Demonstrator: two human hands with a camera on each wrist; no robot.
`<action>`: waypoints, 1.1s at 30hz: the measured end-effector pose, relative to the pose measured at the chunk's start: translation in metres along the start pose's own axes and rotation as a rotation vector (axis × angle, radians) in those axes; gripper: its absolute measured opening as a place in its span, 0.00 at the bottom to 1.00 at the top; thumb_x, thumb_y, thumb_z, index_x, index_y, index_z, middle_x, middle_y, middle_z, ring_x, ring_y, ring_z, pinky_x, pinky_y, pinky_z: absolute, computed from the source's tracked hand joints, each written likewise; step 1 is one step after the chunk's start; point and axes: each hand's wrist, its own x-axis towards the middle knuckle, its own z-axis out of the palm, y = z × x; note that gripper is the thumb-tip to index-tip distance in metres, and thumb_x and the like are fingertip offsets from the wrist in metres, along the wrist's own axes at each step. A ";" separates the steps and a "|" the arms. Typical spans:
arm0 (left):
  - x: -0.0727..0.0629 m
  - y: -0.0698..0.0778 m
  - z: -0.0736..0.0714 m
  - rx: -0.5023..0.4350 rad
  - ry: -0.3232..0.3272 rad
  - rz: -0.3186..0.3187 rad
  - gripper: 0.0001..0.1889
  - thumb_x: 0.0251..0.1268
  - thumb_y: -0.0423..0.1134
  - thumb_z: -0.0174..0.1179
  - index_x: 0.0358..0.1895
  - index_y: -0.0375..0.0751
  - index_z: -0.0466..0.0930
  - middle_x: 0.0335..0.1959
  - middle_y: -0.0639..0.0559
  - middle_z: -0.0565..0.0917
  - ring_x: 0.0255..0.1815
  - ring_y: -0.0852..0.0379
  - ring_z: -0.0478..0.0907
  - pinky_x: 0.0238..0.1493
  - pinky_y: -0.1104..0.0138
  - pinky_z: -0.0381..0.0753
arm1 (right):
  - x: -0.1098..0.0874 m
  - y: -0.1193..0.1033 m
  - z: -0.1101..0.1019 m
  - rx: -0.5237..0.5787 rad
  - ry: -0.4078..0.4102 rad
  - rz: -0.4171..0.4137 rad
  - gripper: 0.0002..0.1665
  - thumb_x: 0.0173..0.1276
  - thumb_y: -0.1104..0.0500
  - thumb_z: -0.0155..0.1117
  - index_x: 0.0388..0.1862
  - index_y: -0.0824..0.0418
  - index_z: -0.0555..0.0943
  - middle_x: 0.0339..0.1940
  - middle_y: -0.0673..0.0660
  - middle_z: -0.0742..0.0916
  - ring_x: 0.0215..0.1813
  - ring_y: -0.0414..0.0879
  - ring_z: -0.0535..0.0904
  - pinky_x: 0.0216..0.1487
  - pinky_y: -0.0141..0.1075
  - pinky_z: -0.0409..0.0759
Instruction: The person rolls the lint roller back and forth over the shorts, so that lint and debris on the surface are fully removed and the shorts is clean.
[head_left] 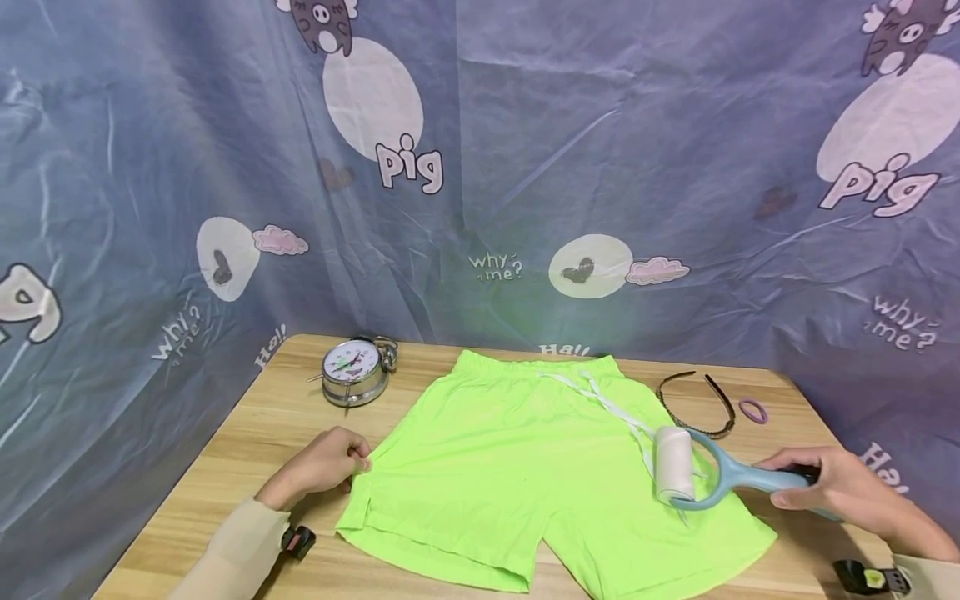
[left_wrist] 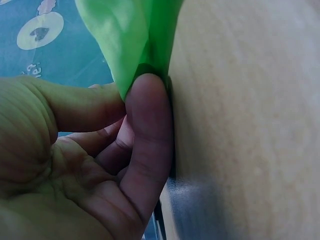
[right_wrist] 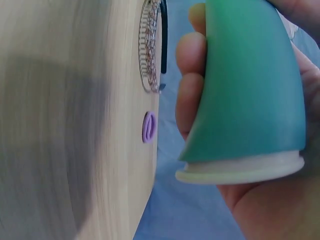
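Neon green shorts (head_left: 480, 442) with a white drawstring (head_left: 600, 396) lie spread flat, waistband toward the back. My left hand (head_left: 333, 460) pinches their left side edge between thumb and fingers; the left wrist view shows the green fabric (left_wrist: 130, 45) drawn to a point there. With my right hand (head_left: 840, 487) I grip the blue handle of a lint roller (head_left: 750, 477). Its white roll (head_left: 674, 465) is over the right leg of the shorts, beside the drawstring ends. In the right wrist view the handle's wide end (right_wrist: 250, 100) fills the palm, fingers curled round it.
A silver twin-bell alarm clock (head_left: 354, 372) lies face up at the back left of the wooden table (head_left: 255, 433). Behind the roller are a dark headband (head_left: 723, 398) and a purple hair tie (head_left: 753, 411). A printed blue cloth (head_left: 510, 183) hangs along the back and sides.
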 end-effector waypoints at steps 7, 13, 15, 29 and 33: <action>0.000 0.000 0.000 -0.016 -0.009 -0.002 0.03 0.63 0.27 0.61 0.32 0.36 0.82 0.24 0.49 0.78 0.21 0.55 0.75 0.23 0.65 0.78 | -0.009 0.022 -0.010 0.055 -0.047 0.006 0.12 0.65 0.64 0.70 0.47 0.63 0.87 0.37 0.34 0.87 0.33 0.31 0.74 0.30 0.29 0.73; 0.000 0.000 0.000 -0.021 -0.010 -0.005 0.03 0.63 0.28 0.62 0.32 0.36 0.82 0.24 0.49 0.78 0.22 0.55 0.75 0.23 0.65 0.78 | -0.014 0.027 -0.017 0.057 -0.109 0.068 0.14 0.69 0.62 0.67 0.50 0.67 0.85 0.37 0.35 0.86 0.33 0.32 0.74 0.30 0.29 0.73; 0.000 0.000 -0.001 -0.024 -0.012 -0.007 0.03 0.63 0.28 0.62 0.32 0.36 0.82 0.24 0.49 0.78 0.22 0.55 0.75 0.23 0.65 0.78 | -0.013 0.026 -0.018 0.046 -0.107 0.081 0.15 0.68 0.61 0.68 0.51 0.67 0.85 0.37 0.36 0.86 0.32 0.32 0.73 0.30 0.29 0.71; -0.002 -0.007 -0.010 -0.046 -0.043 0.020 0.02 0.64 0.28 0.61 0.34 0.34 0.82 0.25 0.48 0.78 0.20 0.55 0.76 0.22 0.65 0.79 | -0.009 0.018 -0.010 0.015 -0.014 0.040 0.14 0.62 0.62 0.73 0.47 0.63 0.88 0.36 0.35 0.87 0.32 0.30 0.72 0.30 0.28 0.70; -0.002 -0.009 -0.011 -0.046 -0.046 0.019 0.02 0.64 0.28 0.61 0.34 0.33 0.82 0.24 0.48 0.78 0.20 0.55 0.76 0.22 0.65 0.79 | -0.010 0.019 -0.012 0.024 -0.030 0.048 0.14 0.63 0.62 0.72 0.48 0.64 0.87 0.36 0.35 0.87 0.32 0.31 0.72 0.29 0.28 0.70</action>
